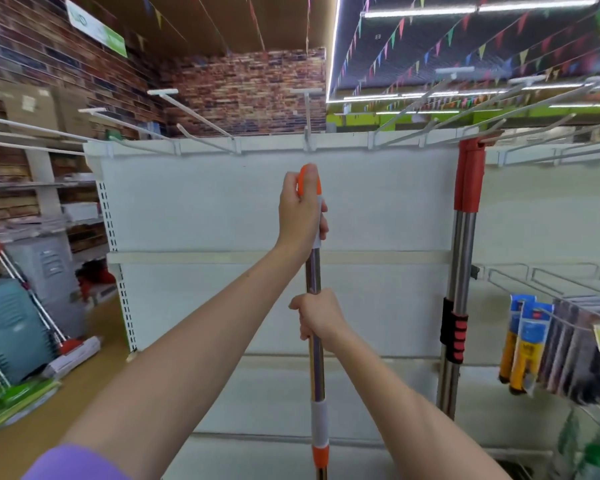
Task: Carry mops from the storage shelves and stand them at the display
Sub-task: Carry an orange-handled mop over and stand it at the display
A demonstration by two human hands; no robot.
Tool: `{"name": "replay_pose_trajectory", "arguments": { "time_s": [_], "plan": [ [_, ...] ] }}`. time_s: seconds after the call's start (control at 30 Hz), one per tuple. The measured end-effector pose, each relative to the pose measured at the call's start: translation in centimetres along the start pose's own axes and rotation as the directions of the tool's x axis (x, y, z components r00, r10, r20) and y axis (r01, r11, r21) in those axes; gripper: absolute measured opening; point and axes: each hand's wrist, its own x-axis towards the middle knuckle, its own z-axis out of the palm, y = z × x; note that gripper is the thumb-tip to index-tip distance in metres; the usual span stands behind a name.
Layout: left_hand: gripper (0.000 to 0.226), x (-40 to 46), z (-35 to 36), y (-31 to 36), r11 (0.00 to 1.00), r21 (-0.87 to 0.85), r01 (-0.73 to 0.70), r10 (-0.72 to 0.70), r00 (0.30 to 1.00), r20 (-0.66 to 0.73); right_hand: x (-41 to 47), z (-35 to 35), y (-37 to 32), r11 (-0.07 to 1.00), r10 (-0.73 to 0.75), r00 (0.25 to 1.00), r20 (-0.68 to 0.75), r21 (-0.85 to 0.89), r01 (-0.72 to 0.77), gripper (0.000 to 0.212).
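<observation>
While upright, the mop handle (314, 271) sits gripped by both hands' curled fingers (321, 223).

Mop handle (315, 358) is standing upright in front of the display panel (222, 209), centred on it. Left hand (300, 211) is gripping the handle's top; right hand (321, 320) is gripping it lower down. Two more mop handles (461, 258) are leaning together at the panel's right edge, tops against the hook rail (274, 144). Packaged goods (530, 344) are hanging right of them. Another mop (42, 306) is lying tilted on the floor (94, 372), left of the panel.
</observation>
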Motion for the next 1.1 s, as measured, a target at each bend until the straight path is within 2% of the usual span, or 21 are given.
{"name": "replay_pose_trajectory", "arguments": {
  "time_s": [0.17, 0.33, 0.5, 0.6, 0.67, 0.77, 0.93, 1.1],
  "plan": [
    [0.032, -0.2, 0.3, 1.4, 1.0, 0.001, -0.001, 0.001, 0.998, -0.06, -0.9, -0.5, -1.0, 1.0, -0.019, 0.998, 0.057, 0.005, 0.019, 0.008],
    [0.03, -0.8, 0.4, 2.5, 1.0, 0.004, -0.004, 0.004, 0.999, -0.053, -1.8, -0.3, -1.5, 0.999, -0.047, 0.997, 0.058, 0.009, 0.046, 0.006],
    [0.031, -1.4, 0.6, 3.9, 0.997, 0.037, -0.064, 0.066, 0.996, -0.052, -2.9, -0.5, -2.4, 0.998, -0.056, 0.994, 0.097, 0.03, 0.054, 0.005],
    [0.031, -1.7, 0.6, 5.2, 0.996, 0.035, -0.083, 0.084, 0.995, -0.049, -3.7, -0.5, -3.3, 0.997, -0.066, 0.991, 0.113, 0.05, 0.061, 0.01],
    [0.029, -1.7, 0.5, 6.2, 0.997, 0.024, -0.079, 0.08, 0.994, -0.068, -4.3, -0.4, -4.1, 0.995, -0.085, 0.987, 0.136, 0.06, 0.078, 0.004],
    [0.036, -1.2, 0.4, 7.4, 0.999, 0.01, -0.05, 0.05, 0.994, -0.1, -4.7, -0.5, -5.2, 0.992, -0.117, 0.98, 0.161, 0.073, 0.107, 0.018],
    [0.048, 0.1, 0.5, 8.3, 0.999, 0.023, 0.038, -0.037, 0.998, -0.044, -4.4, -0.8, -6.1, 0.99, -0.115, 0.985, 0.131, 0.099, 0.102, 0.012],
    [0.049, 0.9, 0.2, 6.4, 0.993, -0.017, 0.119, -0.119, 0.991, -0.059, -3.7, -0.6, -5.5, 0.996, -0.043, 0.99, 0.135, 0.084, 0.032, 0.006]
  ]
}}
